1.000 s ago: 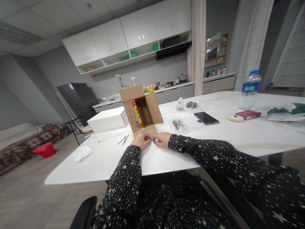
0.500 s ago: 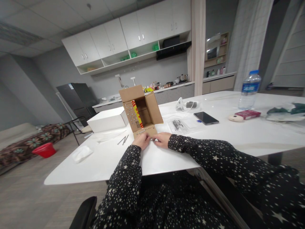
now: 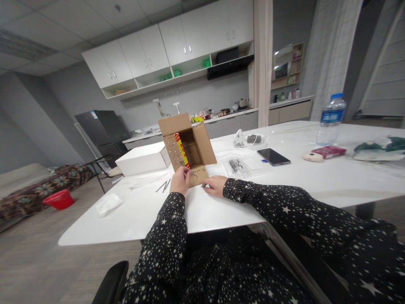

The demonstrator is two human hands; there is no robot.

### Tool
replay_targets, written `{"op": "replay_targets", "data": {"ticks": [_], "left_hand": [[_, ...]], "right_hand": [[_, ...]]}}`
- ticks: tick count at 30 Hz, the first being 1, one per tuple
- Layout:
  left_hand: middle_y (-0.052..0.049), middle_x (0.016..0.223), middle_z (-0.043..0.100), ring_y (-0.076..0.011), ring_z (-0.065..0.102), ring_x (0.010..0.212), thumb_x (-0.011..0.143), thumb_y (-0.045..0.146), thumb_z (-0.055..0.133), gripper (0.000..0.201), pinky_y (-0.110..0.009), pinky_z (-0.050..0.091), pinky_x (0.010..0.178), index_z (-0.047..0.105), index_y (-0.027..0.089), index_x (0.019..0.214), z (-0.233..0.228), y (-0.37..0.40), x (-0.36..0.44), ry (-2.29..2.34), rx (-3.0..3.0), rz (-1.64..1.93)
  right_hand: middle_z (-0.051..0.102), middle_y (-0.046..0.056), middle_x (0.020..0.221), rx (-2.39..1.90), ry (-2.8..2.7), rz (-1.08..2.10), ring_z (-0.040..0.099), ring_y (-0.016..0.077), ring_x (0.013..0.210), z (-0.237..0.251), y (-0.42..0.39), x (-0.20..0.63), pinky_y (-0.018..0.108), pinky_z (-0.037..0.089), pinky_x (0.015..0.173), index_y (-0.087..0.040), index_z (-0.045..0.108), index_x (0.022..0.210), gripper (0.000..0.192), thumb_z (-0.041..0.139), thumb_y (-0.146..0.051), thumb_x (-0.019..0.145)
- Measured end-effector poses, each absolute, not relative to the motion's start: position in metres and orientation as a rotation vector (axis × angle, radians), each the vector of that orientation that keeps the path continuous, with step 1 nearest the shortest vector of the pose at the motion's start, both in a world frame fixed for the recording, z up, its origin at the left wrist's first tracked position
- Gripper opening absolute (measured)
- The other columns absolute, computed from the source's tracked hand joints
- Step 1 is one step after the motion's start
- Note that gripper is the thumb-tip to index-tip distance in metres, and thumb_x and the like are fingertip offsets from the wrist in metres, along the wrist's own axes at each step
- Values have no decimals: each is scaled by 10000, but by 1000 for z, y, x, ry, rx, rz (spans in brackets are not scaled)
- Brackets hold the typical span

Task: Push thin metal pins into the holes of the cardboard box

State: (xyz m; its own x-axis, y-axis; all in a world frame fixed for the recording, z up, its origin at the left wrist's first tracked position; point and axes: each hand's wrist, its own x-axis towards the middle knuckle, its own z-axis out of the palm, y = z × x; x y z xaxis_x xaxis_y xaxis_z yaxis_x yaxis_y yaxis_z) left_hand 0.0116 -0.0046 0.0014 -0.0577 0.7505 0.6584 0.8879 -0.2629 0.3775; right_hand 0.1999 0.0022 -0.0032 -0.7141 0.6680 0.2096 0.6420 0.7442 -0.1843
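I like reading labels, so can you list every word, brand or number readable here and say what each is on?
None can be read.
Water bottle label: blue, print blurred.
Box yellow-and-red panel: red marks, too blurred to read.
Red packet: print too small.
Clear bag: dark print, too small.
Fridge sticker: too small.

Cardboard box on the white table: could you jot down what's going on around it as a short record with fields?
Box: open cardboard box lying on its side on the white table, flaps spread, rows of small studs on the left and bottom flaps
Left hand: left hand raised at the bottom flap, fingertips pinching something thin; too small to tell what
Right hand: right hand resting on the table beside the flap
Beside the box: white box to the left, two nails in front of it
Further right: phone, water bottle
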Motion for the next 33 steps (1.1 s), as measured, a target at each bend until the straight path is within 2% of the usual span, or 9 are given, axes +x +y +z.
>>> {"op": "replay_targets", "data": {"ticks": [12, 33], "left_hand": [[-21, 776, 619, -121, 557, 673, 805, 237, 503, 98, -246, 446, 679, 583, 181, 797, 4, -4, 9, -1620, -1953, -1434], [-10, 733, 651, -127, 588, 663, 776, 286, 552, 120, -257, 459, 689, 619, 186, 771, 1, -1, 10, -1696, -1983, -1416]], "right_hand": [[677, 34, 811, -1007, -2678, 136, 602, 175, 753, -8, 6, 200, 251, 372, 639, -217, 638, 1037, 287, 476, -270, 807], [680, 45, 831, -989, -2657, 162, 603, 171, 771, -7, 5, 201, 245, 381, 660, -204, 645, 1035, 284, 489, -267, 807]]}}
